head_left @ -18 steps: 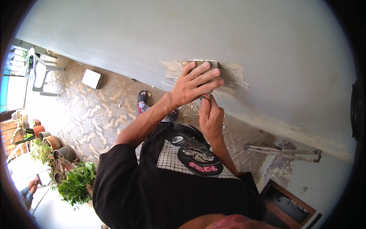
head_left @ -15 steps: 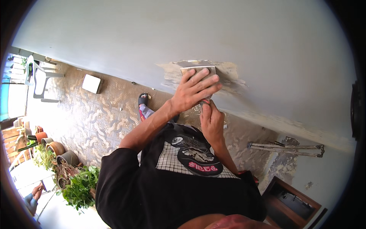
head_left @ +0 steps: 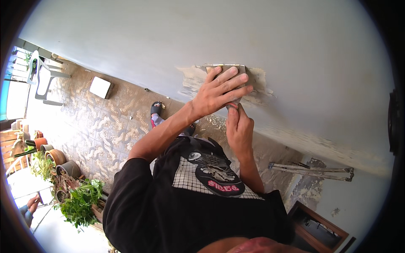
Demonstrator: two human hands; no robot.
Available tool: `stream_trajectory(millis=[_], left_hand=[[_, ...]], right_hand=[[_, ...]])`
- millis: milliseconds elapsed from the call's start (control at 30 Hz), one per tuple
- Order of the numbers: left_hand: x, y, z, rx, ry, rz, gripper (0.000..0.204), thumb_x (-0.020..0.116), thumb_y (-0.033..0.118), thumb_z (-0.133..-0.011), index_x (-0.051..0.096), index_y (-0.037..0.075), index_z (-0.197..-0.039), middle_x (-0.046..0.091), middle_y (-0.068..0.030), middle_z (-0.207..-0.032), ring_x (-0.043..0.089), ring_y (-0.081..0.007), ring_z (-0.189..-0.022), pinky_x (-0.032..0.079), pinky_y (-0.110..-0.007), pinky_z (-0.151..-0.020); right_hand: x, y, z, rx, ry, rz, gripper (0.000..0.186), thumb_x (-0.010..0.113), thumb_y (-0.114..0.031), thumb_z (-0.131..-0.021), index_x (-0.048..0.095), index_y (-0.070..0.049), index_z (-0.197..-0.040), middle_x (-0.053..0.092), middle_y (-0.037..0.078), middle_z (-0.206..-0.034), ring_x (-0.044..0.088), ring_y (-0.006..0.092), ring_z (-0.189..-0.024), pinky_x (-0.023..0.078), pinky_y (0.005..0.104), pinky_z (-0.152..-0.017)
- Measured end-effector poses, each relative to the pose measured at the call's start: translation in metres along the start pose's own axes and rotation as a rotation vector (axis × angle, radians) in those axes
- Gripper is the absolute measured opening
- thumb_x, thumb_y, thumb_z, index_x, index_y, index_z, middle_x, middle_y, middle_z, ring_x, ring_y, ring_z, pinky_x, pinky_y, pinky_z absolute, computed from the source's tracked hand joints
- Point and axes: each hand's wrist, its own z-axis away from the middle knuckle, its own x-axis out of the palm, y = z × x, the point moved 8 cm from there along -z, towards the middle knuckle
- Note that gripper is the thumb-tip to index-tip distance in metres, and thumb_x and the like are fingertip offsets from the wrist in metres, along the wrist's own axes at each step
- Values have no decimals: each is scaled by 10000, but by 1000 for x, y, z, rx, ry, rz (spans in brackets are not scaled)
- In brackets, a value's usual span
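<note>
Scraper (head_left: 240,69): right hand (head_left: 240,130), fingers closed round handle, presumably for steering; left hand (head_left: 215,93), fingers spread flat over blade (likely pressure against wall (head_left: 303,71)).

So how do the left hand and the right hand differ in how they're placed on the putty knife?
The left hand lies flat, fingers extended over the blade; the right hand is closed around the handle. In the picture, the left hand sits higher, over the patch on the wall; the right hand is below it. Both are bare and on the same putty knife.
</note>
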Motion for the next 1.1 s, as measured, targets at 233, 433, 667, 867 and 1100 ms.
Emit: stream_trajectory(millis=[233, 433, 667, 867, 1100], left_hand=[[-4, -5, -10, -48, 63, 24, 441, 681, 238, -930, 672, 249, -1371, 529, -2, -1560, 486, -227, -1433, 288, -459, -1205], [9, 8, 9, -45, -45, 1, 454, 686, 249, -907, 674, 229, -1360, 549, -12, -1541, 497, -241, -1422, 307, -461, -1188], [-7, -6, -8, -8, 29, 8, 471, 696, 189, -906, 661, 238, -1373, 549, -3, -1540, 508, -242, -1411, 359, -457, -1151], [4, 6, -4, 39, -109, 14, 474, 723, 279, -914, 663, 232, -1382, 534, -38, -1547, 503, -275, -1407, 340, -528, -1164], [6, 4, -2, 60, -111, -17, 472, 713, 200, -907, 668, 232, -1376, 526, -27, -1560, 504, -249, -1414, 346, -505, -1168]], right_hand=[[-3, 3, -2, -8, 18, 30, 260, 515, -202, -1071, 597, 27, -977, 616, 283, -755, 605, 528, -758, 453, 513, -601], [-4, 20, 12, 38, 8, 12, 256, 523, -199, -1068, 624, 32, -1021, 634, 287, -770, 625, 523, -786, 474, 511, -621], [1, 3, -2, 30, -6, 31, 269, 523, -209, -1068, 628, 33, -1017, 628, 256, -736, 638, 491, -733, 477, 491, -617], [-4, 16, 11, 82, 60, 0, 265, 506, -205, -1073, 655, 15, -1068, 653, 254, -767, 654, 472, -734, 485, 472, -620], [0, 13, 10, 27, 118, 34, 293, 476, -207, -1082, 660, 20, -1068, 670, 245, -796, 657, 474, -740, 495, 470, -636]])
